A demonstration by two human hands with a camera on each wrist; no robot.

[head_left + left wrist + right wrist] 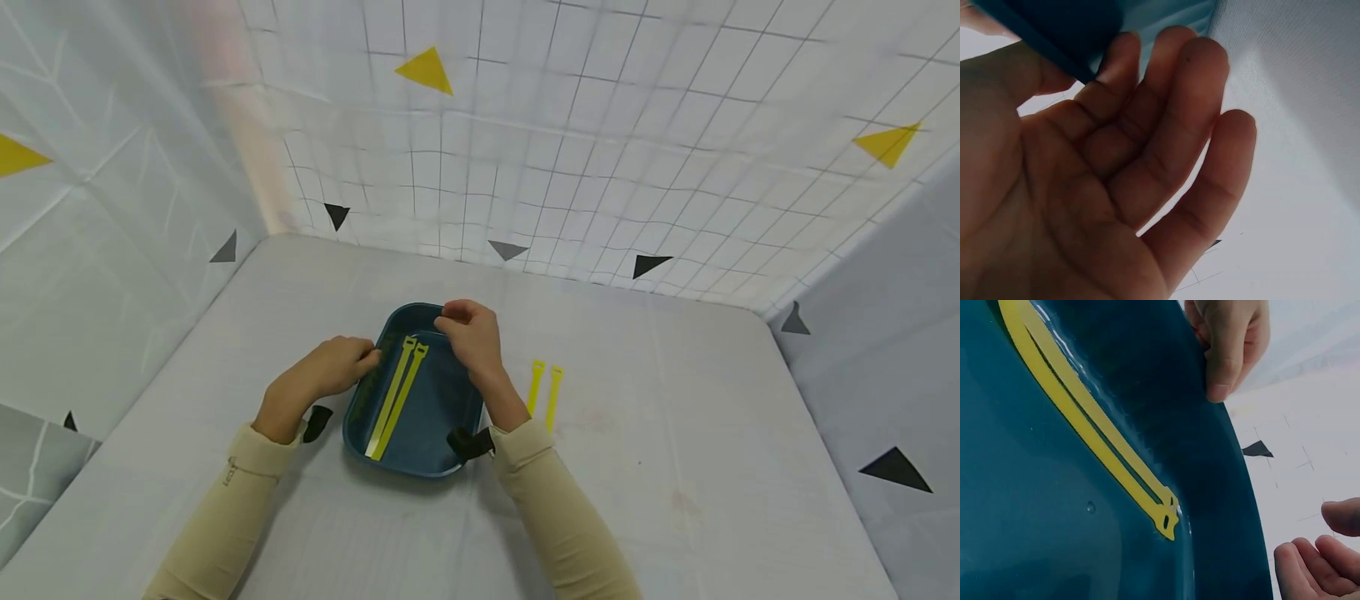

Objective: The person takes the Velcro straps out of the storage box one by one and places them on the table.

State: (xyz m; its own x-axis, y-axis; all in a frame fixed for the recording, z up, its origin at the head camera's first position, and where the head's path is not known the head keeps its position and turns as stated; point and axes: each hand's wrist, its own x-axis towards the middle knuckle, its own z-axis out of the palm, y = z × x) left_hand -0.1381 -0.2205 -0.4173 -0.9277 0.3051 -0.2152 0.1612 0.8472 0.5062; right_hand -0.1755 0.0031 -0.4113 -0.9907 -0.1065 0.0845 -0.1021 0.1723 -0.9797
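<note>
A dark blue rectangular tray (pixel 435 417) lies on the white-covered table. My left hand (pixel 330 367) pinches its left rim, thumb over the edge and fingers against the outer wall, as the left wrist view also shows. Inside the tray, two yellow strap cable ties (pixel 401 398) with slotted heads lie side by side along the left wall. Over the tray's far right corner is my right hand (pixel 476 337). In the right wrist view its fingers (pixel 1297 569) are loosely bent, thumb apart, with nothing between them.
Two more yellow cable ties (pixel 555 396) lie on the table (pixel 712 433) right of the tray, partly behind my right forearm. Sheet walls with a grid (pixel 465 183) and coloured triangles stand at the back and sides.
</note>
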